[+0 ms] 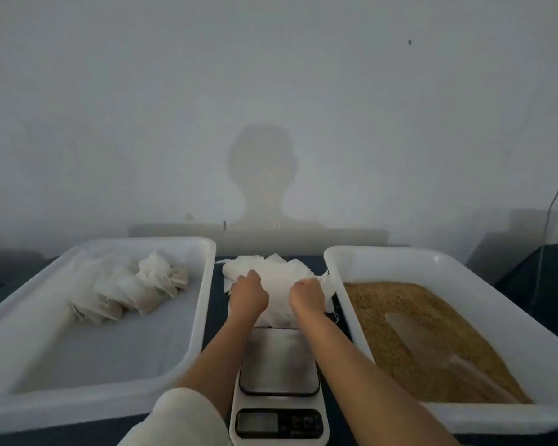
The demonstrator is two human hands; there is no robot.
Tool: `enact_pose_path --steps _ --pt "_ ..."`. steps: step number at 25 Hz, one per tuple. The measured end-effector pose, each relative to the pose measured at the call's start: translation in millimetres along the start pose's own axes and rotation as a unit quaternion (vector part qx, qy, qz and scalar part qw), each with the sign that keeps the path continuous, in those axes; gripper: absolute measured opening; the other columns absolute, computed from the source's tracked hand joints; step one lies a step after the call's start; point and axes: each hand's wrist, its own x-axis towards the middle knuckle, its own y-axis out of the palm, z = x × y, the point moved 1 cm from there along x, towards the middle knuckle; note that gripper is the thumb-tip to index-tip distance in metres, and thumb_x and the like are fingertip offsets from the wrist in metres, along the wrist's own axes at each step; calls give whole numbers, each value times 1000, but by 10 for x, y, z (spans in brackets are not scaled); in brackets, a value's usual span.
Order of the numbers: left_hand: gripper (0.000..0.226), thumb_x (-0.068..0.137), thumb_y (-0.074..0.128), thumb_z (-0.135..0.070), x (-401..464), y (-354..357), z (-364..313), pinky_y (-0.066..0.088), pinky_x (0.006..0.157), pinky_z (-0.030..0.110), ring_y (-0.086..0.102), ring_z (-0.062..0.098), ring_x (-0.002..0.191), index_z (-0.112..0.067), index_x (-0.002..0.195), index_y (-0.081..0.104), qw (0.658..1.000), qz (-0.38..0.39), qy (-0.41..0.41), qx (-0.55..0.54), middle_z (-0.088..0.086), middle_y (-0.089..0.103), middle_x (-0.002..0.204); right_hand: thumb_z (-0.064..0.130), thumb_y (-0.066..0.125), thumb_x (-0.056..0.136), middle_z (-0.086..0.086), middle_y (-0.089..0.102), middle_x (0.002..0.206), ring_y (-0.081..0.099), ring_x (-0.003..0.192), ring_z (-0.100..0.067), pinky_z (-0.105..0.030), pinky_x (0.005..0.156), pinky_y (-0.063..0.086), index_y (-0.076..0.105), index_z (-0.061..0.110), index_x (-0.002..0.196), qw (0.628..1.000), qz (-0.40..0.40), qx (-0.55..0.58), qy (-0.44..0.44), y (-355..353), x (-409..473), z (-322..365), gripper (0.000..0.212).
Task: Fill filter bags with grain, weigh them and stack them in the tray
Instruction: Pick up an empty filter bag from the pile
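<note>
Both of your hands are on the pile of empty filter bags (273, 278), which lies on the dark table (218, 304) between the two white trays, just behind the scale (279, 381). Your left hand (248, 292) rests on the left part of the pile with the fingers curled down into the bags, and your right hand (306, 294) does the same on the right part; each hand seems to grip bag material, but the fingertips are hidden under the knuckles, so you cannot see exactly which bag each one holds. The two hands are near each other and do not touch. Your forearms reach forward over the scale, one at each side of its steel platform, and the left arm has a light sleeve (181, 416) pushed up near the elbow. The scale platform carries nothing. At your left, the left tray (110, 403) holds a heap of filled bags (132, 288) in its far part. At your right, the right tray (464, 265) holds the grain (400, 317), and a pale scoop (432, 352) lies half buried in it.
</note>
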Motion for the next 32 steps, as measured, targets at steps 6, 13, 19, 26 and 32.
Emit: enact_pose_path --steps 6,13,19,26,32 --pt "44 88 62 -39 170 198 149 44 95 40 49 29 116 -12 122 51 998 -13 -52 -39 11 55 124 11 51 95 -20 46 138 47 124 -35 -40 103 40 35 0 138 994 -2 22 103 220 438 -178 47" --pt "38 86 61 -49 168 142 101 48 76 32 57 20 92 -12 96 64 990 -133 -41 -15 4 62 100 16 63 90 -17 62 120 61 107 -32 -35 88 51 55 1 117 997 -24 -64 47 260 608 -176 32" --pt "22 96 52 -33 -39 -143 -97 42 74 28 55 18 99 -14 100 60 975 -217 1 -45 0 60 107 29 65 88 -16 67 93 63 77 -26 -34 72 50 54 8 81 988 21 -113 -107 -234 404 242 25" --pt "20 93 57 -24 -698 -499 -216 44 59 18 59 7 62 -15 76 53 953 -52 86 -285 -5 59 69 24 59 93 -8 66 86 66 66 -14 -24 58 54 57 11 80 965 225 15 -131 -1121 -267 277 19" --pt "25 94 55 -13 -1214 -466 -225 45 52 20 53 11 52 -8 70 48 893 36 109 -435 -6 52 56 31 55 95 3 58 67 54 55 -7 -21 55 46 55 15 75 962 182 22 -203 -1099 -718 -16 25"
